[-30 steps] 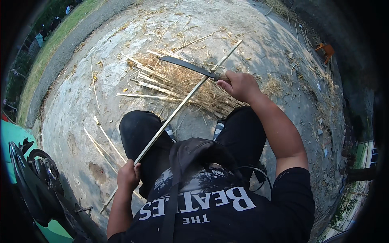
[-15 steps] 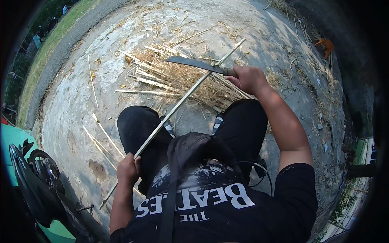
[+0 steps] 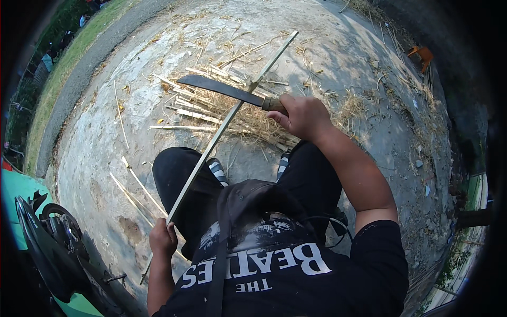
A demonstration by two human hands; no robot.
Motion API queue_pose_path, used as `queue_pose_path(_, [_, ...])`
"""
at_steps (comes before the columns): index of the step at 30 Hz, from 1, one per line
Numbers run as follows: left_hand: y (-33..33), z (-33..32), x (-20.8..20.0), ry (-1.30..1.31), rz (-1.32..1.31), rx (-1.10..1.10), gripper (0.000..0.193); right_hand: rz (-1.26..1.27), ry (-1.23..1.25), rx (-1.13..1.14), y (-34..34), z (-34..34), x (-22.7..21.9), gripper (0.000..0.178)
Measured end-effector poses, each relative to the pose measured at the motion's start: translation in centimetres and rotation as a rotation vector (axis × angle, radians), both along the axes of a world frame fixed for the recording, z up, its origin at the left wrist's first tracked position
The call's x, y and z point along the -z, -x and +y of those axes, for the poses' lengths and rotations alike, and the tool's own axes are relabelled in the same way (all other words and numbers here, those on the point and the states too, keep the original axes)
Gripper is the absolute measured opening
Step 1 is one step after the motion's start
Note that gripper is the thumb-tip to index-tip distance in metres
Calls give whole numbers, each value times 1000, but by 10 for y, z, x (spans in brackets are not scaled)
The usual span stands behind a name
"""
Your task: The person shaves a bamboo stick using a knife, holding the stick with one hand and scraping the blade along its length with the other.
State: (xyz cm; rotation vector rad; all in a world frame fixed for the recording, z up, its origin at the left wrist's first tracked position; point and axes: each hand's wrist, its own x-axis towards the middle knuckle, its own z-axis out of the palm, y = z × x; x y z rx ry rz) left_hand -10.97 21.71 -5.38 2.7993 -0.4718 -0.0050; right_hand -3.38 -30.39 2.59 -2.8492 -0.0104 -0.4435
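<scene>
My left hand (image 3: pixel 163 238) is closed around the lower part of a long, pale bamboo strip (image 3: pixel 203 158), which slants up and away to the right over my left thigh. In my right hand (image 3: pixel 305 117) is the wooden handle of a machete (image 3: pixel 219 87), its dark blade pointing left. The blade lies across the strip's upper part, touching or just above it; I cannot tell which. Below both, a pile of split bamboo strips (image 3: pixel 193 104) and curly shavings (image 3: pixel 248 124) covers the ground ahead of my feet.
Several loose strips (image 3: pixel 138 182) lie at my left knee, with one thin strip (image 3: pixel 120 113) farther out. A motorbike (image 3: pixel 55 243) stands at the lower left. An orange plastic object (image 3: pixel 422 55) sits at the far right. Grass (image 3: pixel 68 55) edges the concrete ground.
My right hand and the machete have moved left and slightly nearer along the strip. The strip's far end has swung left and up, while my left hand has shifted slightly nearer.
</scene>
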Motion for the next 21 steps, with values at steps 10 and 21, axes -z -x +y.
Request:
queue_pose_path(10, [-1,4,10,-63,-2,-64,36,73,188,67,-37,-48,7,53])
queue_pose_path(21, [-16,2,1,-98,53,24,34,14,-350,414,1,-94,8,63])
